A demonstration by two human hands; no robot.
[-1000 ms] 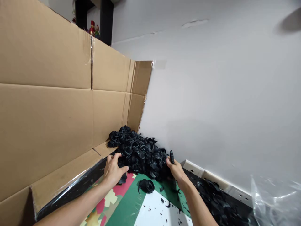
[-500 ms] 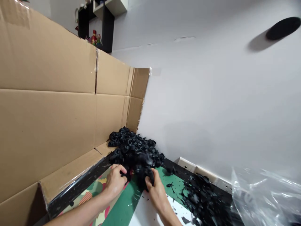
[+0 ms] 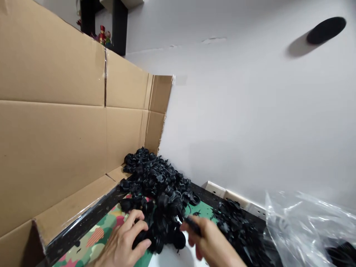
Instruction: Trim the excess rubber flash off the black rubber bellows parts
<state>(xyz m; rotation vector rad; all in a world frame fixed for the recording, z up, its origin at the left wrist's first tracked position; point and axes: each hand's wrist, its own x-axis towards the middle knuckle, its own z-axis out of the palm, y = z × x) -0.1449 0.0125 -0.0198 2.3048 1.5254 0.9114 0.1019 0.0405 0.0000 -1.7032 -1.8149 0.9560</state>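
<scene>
A heap of black ribbed rubber parts (image 3: 162, 185) spreads from the cardboard corner toward me, its near end lying between my hands. At that near end, my left hand (image 3: 126, 237) has its thumb and fingers curled around a black rubber part (image 3: 139, 237), partly hidden by the fingers. My right hand (image 3: 207, 239) is closed on a black-handled tool (image 3: 193, 226) that points toward the heap. A small shiny spot shows near the tool's front end; its exact kind cannot be made out.
Black rubber scraps (image 3: 241, 233) lie at right, beside a clear plastic bag (image 3: 300, 222). A tall cardboard sheet (image 3: 55, 141) stands at left. Power sockets (image 3: 236, 198) line the wall's foot. Under the hands are a patterned green mat (image 3: 97, 237) and a white sheet (image 3: 169, 257).
Black parts from the heap now lie nearer to me, over the green strip and white sheet. Both hands have drawn back toward me and moved apart; the tool in my right hand now shows.
</scene>
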